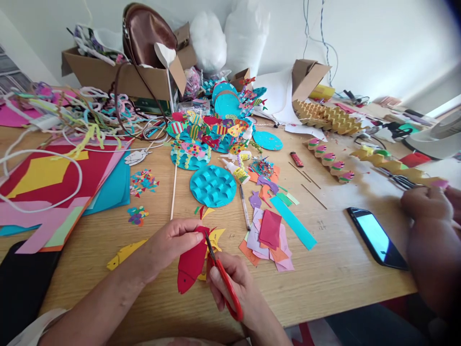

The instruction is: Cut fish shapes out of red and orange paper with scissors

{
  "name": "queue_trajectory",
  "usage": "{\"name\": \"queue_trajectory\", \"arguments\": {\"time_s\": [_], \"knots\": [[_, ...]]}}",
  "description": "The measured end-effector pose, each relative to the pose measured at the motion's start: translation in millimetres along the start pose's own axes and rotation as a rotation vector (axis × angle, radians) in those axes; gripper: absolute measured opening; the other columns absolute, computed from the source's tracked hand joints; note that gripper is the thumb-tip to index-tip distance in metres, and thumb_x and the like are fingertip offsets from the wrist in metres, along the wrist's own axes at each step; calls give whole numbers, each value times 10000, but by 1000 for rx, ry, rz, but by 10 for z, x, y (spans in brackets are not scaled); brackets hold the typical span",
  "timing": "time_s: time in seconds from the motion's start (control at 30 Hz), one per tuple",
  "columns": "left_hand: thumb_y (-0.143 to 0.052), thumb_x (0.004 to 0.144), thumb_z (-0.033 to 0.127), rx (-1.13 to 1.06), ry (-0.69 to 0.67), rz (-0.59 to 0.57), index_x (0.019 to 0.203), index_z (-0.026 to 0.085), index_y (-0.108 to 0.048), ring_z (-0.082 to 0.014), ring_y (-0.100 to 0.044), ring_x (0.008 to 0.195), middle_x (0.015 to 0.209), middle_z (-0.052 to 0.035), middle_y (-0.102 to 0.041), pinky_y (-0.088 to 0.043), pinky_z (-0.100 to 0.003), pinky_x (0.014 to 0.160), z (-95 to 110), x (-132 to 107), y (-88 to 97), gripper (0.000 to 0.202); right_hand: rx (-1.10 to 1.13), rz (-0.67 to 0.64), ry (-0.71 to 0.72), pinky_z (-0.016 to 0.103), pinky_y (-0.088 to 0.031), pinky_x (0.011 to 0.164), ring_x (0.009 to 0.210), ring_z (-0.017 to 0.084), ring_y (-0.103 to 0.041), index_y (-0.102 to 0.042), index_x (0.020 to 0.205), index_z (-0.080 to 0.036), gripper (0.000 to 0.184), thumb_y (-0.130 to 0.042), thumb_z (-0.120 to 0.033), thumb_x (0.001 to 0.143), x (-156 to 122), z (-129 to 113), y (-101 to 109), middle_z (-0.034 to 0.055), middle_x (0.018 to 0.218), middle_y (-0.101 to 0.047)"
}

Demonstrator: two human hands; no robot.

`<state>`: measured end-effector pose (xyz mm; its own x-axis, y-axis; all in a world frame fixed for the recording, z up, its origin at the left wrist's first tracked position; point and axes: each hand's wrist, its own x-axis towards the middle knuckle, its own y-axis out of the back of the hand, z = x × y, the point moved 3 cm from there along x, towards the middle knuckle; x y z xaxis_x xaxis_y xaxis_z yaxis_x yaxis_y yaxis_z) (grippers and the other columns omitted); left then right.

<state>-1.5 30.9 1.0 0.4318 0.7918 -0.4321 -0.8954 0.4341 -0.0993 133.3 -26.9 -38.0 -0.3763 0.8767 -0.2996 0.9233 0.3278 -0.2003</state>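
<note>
Over the near side of the bench, a red paper fish is held up with its long axis running away from the person and a little to the right: the head, with its drawn eye, points down toward the body, while the tail end lies beneath the left thumb. Everything seems to turn on how that tail end meets the scissors, which come in from the right, tips pointing away and slightly left; whether the blades overlap the paper or lie just beside it, I can't tell from where I stand. The left hand is the nearer to the tail, its grip pinched together on the fish, thumb on top. The right hand, lower and to the right, has its grip clamped around the red handles; how far the blades are spread I can't make out. Yellow scraps show just beyond the blades, and a yellow fish lies partly hidden by the left wrist.
</note>
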Motion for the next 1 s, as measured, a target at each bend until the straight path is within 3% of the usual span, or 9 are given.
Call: {"name": "queue_trajectory", "arguments": {"time_s": [0.63, 0.83, 1.0], "knots": [[-544, 719, 328, 114, 44, -147, 619, 195, -540, -104, -366, 500, 533, 62, -446, -252, -224, 485, 38, -2, 5, 166, -48, -45, -26, 184, -231, 365, 366, 53, -314, -399, 580, -199, 493, -524, -615, 814, -44, -20, 74, -72, 438, -402], [-516, 738, 333, 181, 41, -161, 611, 194, -517, -106, -359, 510, 551, 61, -428, -247, -227, 495, 41, 3, 25, 188, -128, -54, -21, 203, -198, 397, 409, 62, -274, -392, 569, -198, 439, -550, -493, 854, -57, -42, 119, -83, 460, -338], [-501, 751, 312, 239, 27, -195, 605, 196, -497, -112, -358, 530, 570, 55, -420, -248, -233, 500, 63, 7, 36, 187, -182, -54, -5, 220, -175, 414, 440, 72, -243, -343, 545, -206, 470, -547, -499, 851, -63, -86, 137, -80, 481, -284]]}}
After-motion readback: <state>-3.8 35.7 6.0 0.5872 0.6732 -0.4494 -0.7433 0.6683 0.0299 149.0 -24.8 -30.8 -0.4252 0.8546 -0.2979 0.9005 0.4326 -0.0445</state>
